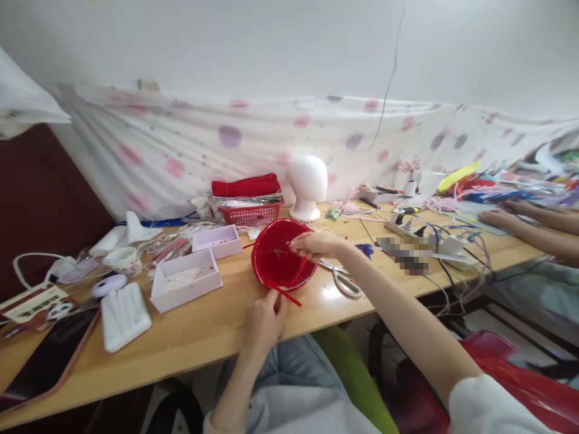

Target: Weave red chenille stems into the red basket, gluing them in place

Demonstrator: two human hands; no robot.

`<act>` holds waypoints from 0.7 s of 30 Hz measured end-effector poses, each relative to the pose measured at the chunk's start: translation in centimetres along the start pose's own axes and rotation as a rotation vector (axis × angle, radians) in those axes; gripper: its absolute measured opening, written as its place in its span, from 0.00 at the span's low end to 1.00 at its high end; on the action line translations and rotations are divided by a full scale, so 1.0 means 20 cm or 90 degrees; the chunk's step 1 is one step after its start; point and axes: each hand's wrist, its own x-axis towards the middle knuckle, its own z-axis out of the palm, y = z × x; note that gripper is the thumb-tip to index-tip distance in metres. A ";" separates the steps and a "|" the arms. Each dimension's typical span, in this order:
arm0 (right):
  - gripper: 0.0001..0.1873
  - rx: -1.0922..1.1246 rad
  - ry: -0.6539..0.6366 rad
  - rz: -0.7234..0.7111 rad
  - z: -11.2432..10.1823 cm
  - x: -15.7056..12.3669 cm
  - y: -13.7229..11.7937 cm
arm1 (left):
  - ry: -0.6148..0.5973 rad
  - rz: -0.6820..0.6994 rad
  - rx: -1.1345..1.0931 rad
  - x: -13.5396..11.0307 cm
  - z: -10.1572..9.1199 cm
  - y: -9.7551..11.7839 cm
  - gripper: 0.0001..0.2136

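A red bowl-shaped piece stands tilted at the table's front, its hollow side facing me and whitish marks along its rim. My left hand grips its lower rim, thumb and fingers closed. A thin red strip sticks out to the right beside those fingers. My right hand reaches over the hollow with fingers pinched together; whatever is between them is too small to make out. Scissors with pale handles lie just right of the piece, partly behind my right forearm.
Behind stand a white foam head and a red basket of folded red cloth. Left are white boxes, a paper cup and a phone. A power strip with cables and another person's hands are right.
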 end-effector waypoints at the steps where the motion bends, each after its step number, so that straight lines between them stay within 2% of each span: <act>1: 0.09 -0.013 0.033 -0.034 -0.04 -0.07 -0.05 | 0.005 -0.002 -0.002 0.00 0.00 0.00 0.13; 6: 0.16 0.014 0.233 -0.303 -0.19 -0.51 -0.35 | 0.062 0.018 -0.035 -0.01 0.03 -0.01 0.12; 9: 0.15 0.184 0.433 -0.592 -0.25 -0.73 -0.46 | 0.134 0.066 -0.083 -0.03 0.05 -0.03 0.12; 12: 0.17 0.328 0.575 -0.828 -0.26 -0.85 -0.44 | 0.253 0.163 -0.132 -0.04 0.06 -0.05 0.10; 14: 0.18 0.386 0.619 -0.902 -0.21 -0.86 -0.35 | 0.288 0.232 -0.134 -0.05 0.06 -0.05 0.08; 15: 0.17 0.431 0.635 -0.916 -0.17 -0.85 -0.28 | 0.291 0.268 -0.131 -0.06 0.06 -0.05 0.08; 16: 0.16 0.464 0.602 -0.873 -0.12 -0.82 -0.21 | 0.288 0.300 -0.132 -0.07 0.06 -0.04 0.08; 21: 0.13 0.675 0.313 -0.523 0.17 -0.66 0.15 | 0.207 0.420 -0.201 -0.25 0.06 0.11 0.10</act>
